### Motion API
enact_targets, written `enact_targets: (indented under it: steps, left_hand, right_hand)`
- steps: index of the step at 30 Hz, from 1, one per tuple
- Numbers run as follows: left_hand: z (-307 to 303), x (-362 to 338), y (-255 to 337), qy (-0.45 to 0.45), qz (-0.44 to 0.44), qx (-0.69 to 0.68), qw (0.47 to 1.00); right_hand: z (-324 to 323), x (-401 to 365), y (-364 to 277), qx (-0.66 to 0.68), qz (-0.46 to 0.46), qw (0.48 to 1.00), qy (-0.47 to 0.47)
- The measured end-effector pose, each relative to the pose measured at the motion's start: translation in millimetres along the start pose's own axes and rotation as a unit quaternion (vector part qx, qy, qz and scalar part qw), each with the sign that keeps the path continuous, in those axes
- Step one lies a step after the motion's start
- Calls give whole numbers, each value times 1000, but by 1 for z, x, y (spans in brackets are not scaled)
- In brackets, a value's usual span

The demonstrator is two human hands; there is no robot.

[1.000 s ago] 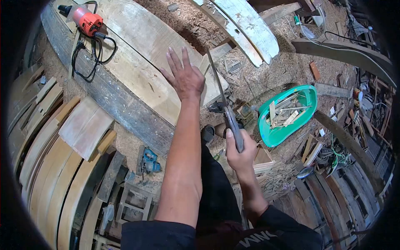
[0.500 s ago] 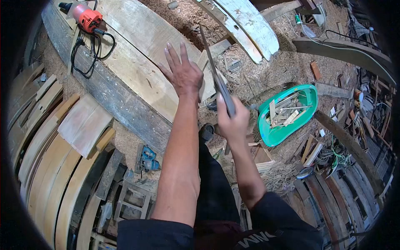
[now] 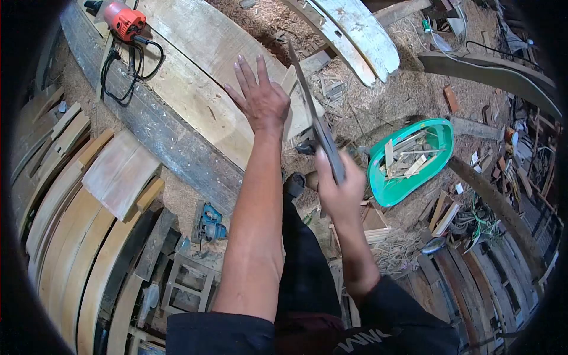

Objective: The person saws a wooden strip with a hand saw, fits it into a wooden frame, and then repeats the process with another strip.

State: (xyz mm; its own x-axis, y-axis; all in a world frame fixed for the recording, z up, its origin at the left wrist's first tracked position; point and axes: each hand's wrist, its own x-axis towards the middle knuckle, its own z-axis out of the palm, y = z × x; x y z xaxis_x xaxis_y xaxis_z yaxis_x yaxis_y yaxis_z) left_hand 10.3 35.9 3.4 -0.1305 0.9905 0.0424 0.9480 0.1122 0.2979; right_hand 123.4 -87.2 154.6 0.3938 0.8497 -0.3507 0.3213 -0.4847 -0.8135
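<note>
- By the curled right grip (image 3: pixel 343 188), a long-bladed tool (image 3: pixel 322 131) is firmly held, blade forward.
- The left grip (image 3: pixel 263 105) is laid, fingers spread, on pale boards (image 3: pixel 201 121).
- Wood scraps (image 3: pixel 416 161) are held in a green tub (image 3: pixel 384 194), right of both grips.
- A red power tool (image 3: pixel 125 22) is set beyond the left grip, leftward.

You've got a sawdust-covered floor (image 3: pixel 414 97) through the middle and upper frame, with scraps (image 3: pixel 390 254) littering it lower right of centre. Curved planks (image 3: pixel 68 236) stack along your left; slats (image 3: pixel 482 290) fill lower right, gaps between. Green tub (image 3: pixel 378 190) right of centre; clutter (image 3: pixel 526 168) at right edge. You've brightest light up top, dimmer far right.
</note>
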Motion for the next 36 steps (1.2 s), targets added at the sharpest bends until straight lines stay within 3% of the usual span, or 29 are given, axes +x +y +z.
enact_targets:
  steps: [3,6,9,12,15,18,24,28,36]
  left_hand:
    - [1,3,-1,7,-2,-2,1000]
    - [-1,2,0,7,-1,-6,1000]
    - [-2,5,2,12,-2,-5,1000]
    - [1,1,0,6,-2,-2,1000]
    - [2,4,-3,8,-1,3,1000]
    - [-1,0,-1,-1,-2,-1,1000]
    - [0,2,-1,1,1,-8,1000]
    - [-4,2,0,-7,-1,-3,1000]
    - [1,2,-3,3,2,1,1000]
  right_hand:
    - [-8,-26,8,25,5,1000,12]
    - [22,28,8,-23,-42,999,16]
    - [25,32,3,10,-8,1000,11]
    - [-8,-22,2,12,15,1000,-11]
    - [-5,-22,-3,22,15,1000,7]
    - [28,30,6,-10,-1,1000,7]
    - [-14,-31,-3,-1,17,1000,-4]
    - [16,27,2,-24,-2,1000,3]
    - [-1,-14,-2,-2,5,1000,5]
